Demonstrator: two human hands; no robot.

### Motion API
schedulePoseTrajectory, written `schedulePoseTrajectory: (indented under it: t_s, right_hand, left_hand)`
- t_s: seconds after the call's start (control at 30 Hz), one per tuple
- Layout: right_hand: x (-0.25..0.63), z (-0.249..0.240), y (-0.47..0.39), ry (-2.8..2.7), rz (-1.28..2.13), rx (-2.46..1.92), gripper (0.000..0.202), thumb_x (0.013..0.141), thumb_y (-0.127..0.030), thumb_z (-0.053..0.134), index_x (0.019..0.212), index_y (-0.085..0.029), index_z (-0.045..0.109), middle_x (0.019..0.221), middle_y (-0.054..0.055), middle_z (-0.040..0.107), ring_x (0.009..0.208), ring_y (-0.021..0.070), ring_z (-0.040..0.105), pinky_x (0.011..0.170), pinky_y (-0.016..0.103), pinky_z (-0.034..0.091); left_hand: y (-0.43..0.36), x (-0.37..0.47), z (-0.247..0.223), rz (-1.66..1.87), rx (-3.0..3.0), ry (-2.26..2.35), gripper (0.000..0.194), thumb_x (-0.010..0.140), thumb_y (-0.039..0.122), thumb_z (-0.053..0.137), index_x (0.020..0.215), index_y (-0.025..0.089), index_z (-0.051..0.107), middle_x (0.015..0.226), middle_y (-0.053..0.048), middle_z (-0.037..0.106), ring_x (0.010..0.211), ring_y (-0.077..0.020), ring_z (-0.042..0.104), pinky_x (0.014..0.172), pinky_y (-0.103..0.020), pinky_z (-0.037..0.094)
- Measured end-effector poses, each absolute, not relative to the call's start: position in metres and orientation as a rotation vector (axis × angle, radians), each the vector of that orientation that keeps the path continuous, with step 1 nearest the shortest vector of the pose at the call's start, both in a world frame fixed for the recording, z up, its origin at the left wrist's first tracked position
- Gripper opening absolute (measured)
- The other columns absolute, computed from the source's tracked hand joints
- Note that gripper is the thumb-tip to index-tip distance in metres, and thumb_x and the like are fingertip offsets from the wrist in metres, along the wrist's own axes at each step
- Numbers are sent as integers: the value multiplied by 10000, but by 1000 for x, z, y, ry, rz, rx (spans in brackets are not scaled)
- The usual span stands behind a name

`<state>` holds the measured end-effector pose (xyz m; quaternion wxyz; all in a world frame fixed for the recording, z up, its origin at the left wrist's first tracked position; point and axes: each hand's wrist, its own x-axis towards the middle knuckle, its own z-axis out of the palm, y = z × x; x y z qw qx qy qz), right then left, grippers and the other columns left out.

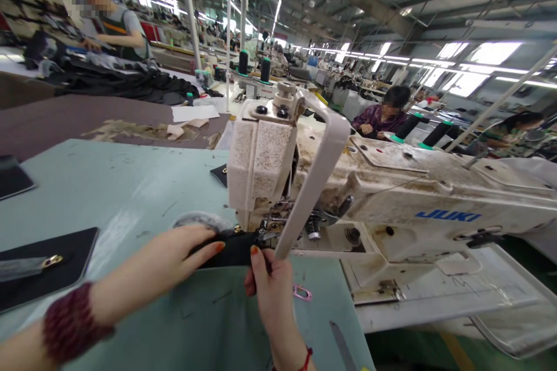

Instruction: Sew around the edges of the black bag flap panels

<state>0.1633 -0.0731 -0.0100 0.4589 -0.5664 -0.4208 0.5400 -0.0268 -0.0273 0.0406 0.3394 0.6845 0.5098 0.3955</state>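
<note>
A black leather-like panel point(237, 252) lies at the sewing machine's presser foot point(262, 233), with a gold-coloured fitting point(237, 228) at its far edge. My left hand point(198, 249) grips the panel's left end, thumb on top and the other fingers partly hidden. Close to the foot, my right hand point(272, 281) pinches the near edge between thumb and fingers. Clear plastic film point(202, 220) shows just beyond my left hand. The white JUKI sewing machine point(263, 156) stands over the work, and its pale lever-like bar point(313, 179) slants down by my right hand.
On the green tabletop point(139, 185), another black panel point(73, 255) with a gold fitting lies left. A pink clip-like piece point(302, 292) and a flat metal blade point(342, 343) are near my right hand. Black thread cones point(408, 126) stand behind the machine. Co-workers sit or stand farther off.
</note>
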Motion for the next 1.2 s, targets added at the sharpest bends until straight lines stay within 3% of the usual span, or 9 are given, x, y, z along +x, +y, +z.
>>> schedulePoseTrajectory:
  t_s: [0.1, 0.17, 0.27, 0.43, 0.53, 0.67, 0.83, 1.0, 1.2]
  right_hand:
    - [161, -11, -74, -1027, 1317, -1407, 659, 794, -766, 458, 647, -124, 434, 511, 31, 467, 405, 50, 412, 391, 121, 308]
    - [162, -10, -75, -1058, 1285, -1417, 647, 810, -748, 452, 636, -125, 431, 506, 31, 462, 405, 50, 415, 392, 121, 299]
    - [163, -7, -76, -1139, 1199, -1445, 635, 848, -716, 427, 618, -124, 429, 492, 32, 453, 412, 48, 418, 404, 119, 286]
    - [163, -4, -76, -1210, 1109, -1486, 612, 879, -676, 404, 622, -122, 445, 504, 38, 473, 413, 45, 409, 409, 124, 279]
    - [162, -4, -75, -1231, 1082, -1491, 608, 889, -655, 393, 607, -119, 446, 500, 41, 466, 415, 43, 408, 416, 123, 283]
    - [165, -7, -79, -1176, 1137, -1441, 596, 862, -671, 439, 663, -109, 473, 549, 42, 487, 449, 49, 434, 437, 125, 320]
    - [168, -6, -88, -990, 1371, -1329, 623, 760, -711, 558, 845, -96, 510, 599, 19, 494, 461, 52, 437, 433, 130, 341]
    - [168, -3, -90, -953, 1389, -1321, 577, 775, -670, 569, 805, -98, 491, 575, 9, 471, 449, 43, 425, 434, 121, 334]
    - [163, -1, -80, -924, 1340, -1372, 565, 766, -658, 561, 790, -95, 512, 572, 21, 488, 444, 49, 432, 429, 124, 342]
  left_hand:
    - [-86, -8, 29, 1099, 1699, 1321, 152, 738, 404, 710, 781, 270, 768, 814, -68, 712, 800, -247, 634, 739, -286, 488]
    - [-111, 11, 11, 1055, 1388, 1268, 243, 729, 483, 716, 725, 241, 733, 723, -57, 655, 697, -210, 595, 615, -265, 470]
    - [-107, 32, -13, 1018, 821, 1086, 482, 637, 599, 761, 899, 200, 693, 704, -9, 559, 552, -128, 451, 453, -221, 357]
    - [-63, 29, -18, 863, 757, 1001, 418, 678, 552, 744, 636, 147, 653, 630, -21, 520, 635, -158, 449, 628, -288, 399]
    - [-55, 19, -14, 748, 913, 1203, 494, 692, 625, 686, 527, 172, 577, 604, -14, 501, 662, -178, 442, 682, -312, 356]
    - [-59, 19, -7, 611, 1086, 1384, 570, 709, 731, 570, 523, 194, 516, 573, 13, 444, 644, -178, 403, 684, -313, 305]
    - [-64, 26, -4, 630, 979, 1331, 563, 713, 720, 578, 522, 198, 492, 561, 24, 396, 621, -167, 358, 644, -297, 301]
    - [-66, 26, -4, 669, 895, 1267, 528, 733, 665, 624, 544, 178, 544, 590, 7, 448, 644, -166, 386, 661, -281, 325]
    - [-58, 32, 7, 747, 709, 1239, 484, 631, 592, 754, 515, 169, 549, 561, 30, 440, 585, -135, 370, 589, -260, 323]
